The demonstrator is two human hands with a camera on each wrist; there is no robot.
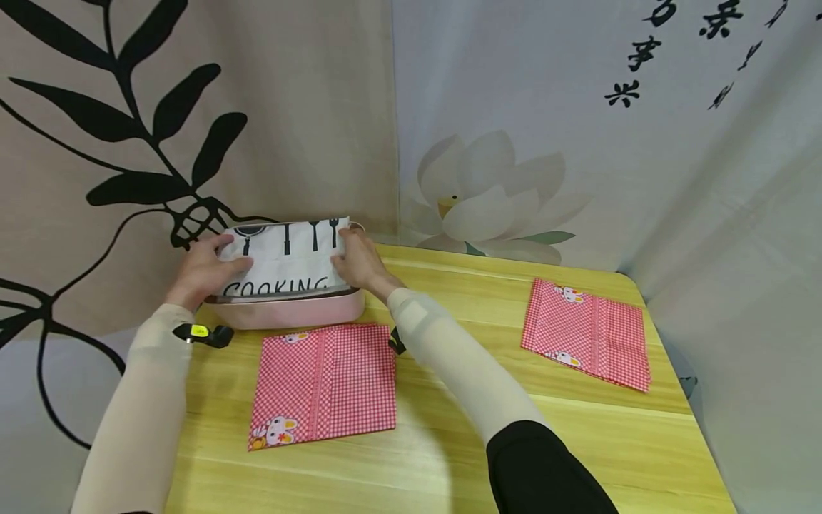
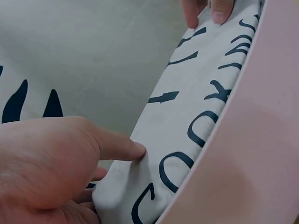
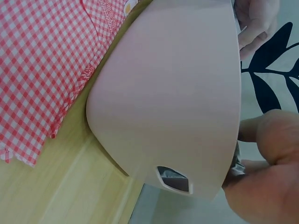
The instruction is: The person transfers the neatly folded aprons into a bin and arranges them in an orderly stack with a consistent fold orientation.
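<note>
A folded white cloth [image 1: 285, 260], printed with black utensils and the word COOKING, lies in the mouth of a pink basket [image 1: 289, 313]. My left hand [image 1: 200, 273] holds its left end, thumb on top and fingers down along the side. At the opposite end my right hand [image 1: 363, 263] grips the cloth, thumb on the printed face. From the left wrist, the cloth [image 2: 154, 121] shows close along the basket's rim. The right wrist view has the basket's wall [image 3: 163, 93] in front, with a cut-out hole, and hides most of the cloth.
In front of the basket, a folded red-and-white checked cloth [image 1: 324, 385] with rabbit prints lies on the wooden table [image 1: 449, 428]. Another checked cloth [image 1: 587, 334] is near the table's right edge. Printed curtains [image 1: 321, 107] hang right behind the table.
</note>
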